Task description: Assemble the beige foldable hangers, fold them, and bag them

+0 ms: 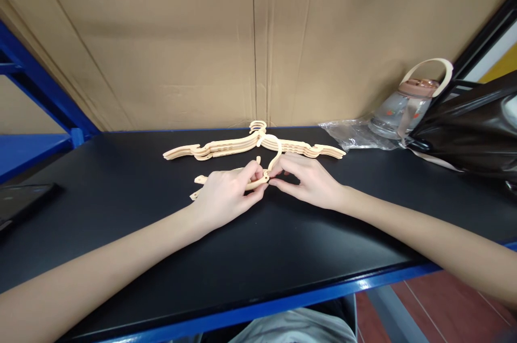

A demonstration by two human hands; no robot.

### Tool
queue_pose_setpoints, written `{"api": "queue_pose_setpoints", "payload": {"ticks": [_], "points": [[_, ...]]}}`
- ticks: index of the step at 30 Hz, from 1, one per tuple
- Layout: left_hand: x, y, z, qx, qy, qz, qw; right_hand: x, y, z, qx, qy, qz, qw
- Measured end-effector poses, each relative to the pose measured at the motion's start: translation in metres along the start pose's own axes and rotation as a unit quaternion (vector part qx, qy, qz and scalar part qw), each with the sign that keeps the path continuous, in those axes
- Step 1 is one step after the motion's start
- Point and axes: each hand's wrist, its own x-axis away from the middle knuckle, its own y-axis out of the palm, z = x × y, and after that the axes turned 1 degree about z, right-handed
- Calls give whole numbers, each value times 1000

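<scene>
A cream-coloured folding hanger (277, 159) is between my two hands, its curved hook raised above the table. My left hand (230, 192) is closed around its folded arms, whose ends poke out to the left. With thumb and fingers, my right hand (307, 177) pinches the hanger near the base of the hook; the exact grip is partly hidden behind the fingers. Just beyond my hands lies a stack of several like hangers (230, 147), spread open, with their hooks toward the cardboard.
Brown cardboard (169, 52) stands along the back of the black table (161, 284). At the right are a clear jug-like bottle (399, 111), a crumpled plastic bag (347, 133) and a shiny dark bag (472, 127). A phone-like dark object (26, 200) lies at the left edge.
</scene>
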Motion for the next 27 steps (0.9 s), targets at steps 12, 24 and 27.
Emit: {"api": "queue_pose_setpoints", "payload": {"ticks": [12,24,27], "points": [[-1,-1,0,6,-9,-15,1000,0,1,3,9,-6,16,1000],[0,1,-4,15,11,-24,1000,0,3,0,-136,89,1,987],[0,0,-4,30,14,-33,999,-1,4,-1,-200,135,-8,971]]}}
